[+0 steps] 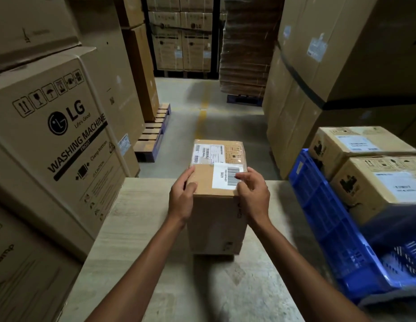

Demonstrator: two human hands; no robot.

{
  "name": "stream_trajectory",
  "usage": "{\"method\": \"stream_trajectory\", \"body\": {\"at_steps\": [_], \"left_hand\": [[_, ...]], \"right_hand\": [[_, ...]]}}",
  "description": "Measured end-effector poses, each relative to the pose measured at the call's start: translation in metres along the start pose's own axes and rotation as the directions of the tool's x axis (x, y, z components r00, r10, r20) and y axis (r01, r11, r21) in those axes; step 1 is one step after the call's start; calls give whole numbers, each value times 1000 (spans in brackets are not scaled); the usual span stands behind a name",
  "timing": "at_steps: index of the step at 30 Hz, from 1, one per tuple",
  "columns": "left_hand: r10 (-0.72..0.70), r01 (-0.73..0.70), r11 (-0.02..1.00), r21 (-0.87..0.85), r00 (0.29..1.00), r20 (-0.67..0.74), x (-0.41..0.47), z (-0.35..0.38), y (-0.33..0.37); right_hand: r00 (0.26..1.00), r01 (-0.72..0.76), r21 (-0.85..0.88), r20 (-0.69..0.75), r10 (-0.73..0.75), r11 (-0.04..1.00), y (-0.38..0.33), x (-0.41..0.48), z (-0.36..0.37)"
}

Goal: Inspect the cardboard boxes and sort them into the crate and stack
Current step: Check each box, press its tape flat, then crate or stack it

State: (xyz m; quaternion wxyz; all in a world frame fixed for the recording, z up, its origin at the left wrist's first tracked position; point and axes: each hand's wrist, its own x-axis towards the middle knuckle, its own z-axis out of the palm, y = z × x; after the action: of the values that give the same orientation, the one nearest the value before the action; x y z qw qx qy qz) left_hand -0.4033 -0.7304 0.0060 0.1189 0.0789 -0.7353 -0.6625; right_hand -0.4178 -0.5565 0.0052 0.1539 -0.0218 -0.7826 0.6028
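Note:
A small brown cardboard box [215, 219] with white barcode labels on its top is held over a pale wooden table [137, 228]. My left hand [182, 198] grips its upper left edge, thumb on the top face. My right hand [252, 194] grips the upper right edge, fingers curled over the barcode label. A blue plastic crate [323, 219] stands at the right. Two labelled cardboard boxes [355, 147] [385, 187] sit in it, side by side.
Large washing machine cartons [58, 135] are stacked at the left, tall cartons [318, 77] at the right. A wooden pallet [153, 133] lies on the concrete floor ahead. More cartons and a flat cardboard pile [245, 47] stand at the back.

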Motion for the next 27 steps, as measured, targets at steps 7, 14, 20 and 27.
{"method": "stream_trajectory", "body": {"at_steps": [7,14,20,27], "left_hand": [[400,-351,784,512,916,15,-20,-4,-32],[400,-501,514,696,858,322,-21,5,-19],[356,-531,406,744,841,406,-7,2,-6],[280,-511,449,733,860,427,29,15,18]], "right_hand": [[957,286,-368,58,-285,885,31,-27,-7],[817,574,-511,311,-485,639,29,-26,2],[827,562,-608,390,-405,560,16,-13,2],[879,463,-701,443,-178,543,-8,27,11]]}}
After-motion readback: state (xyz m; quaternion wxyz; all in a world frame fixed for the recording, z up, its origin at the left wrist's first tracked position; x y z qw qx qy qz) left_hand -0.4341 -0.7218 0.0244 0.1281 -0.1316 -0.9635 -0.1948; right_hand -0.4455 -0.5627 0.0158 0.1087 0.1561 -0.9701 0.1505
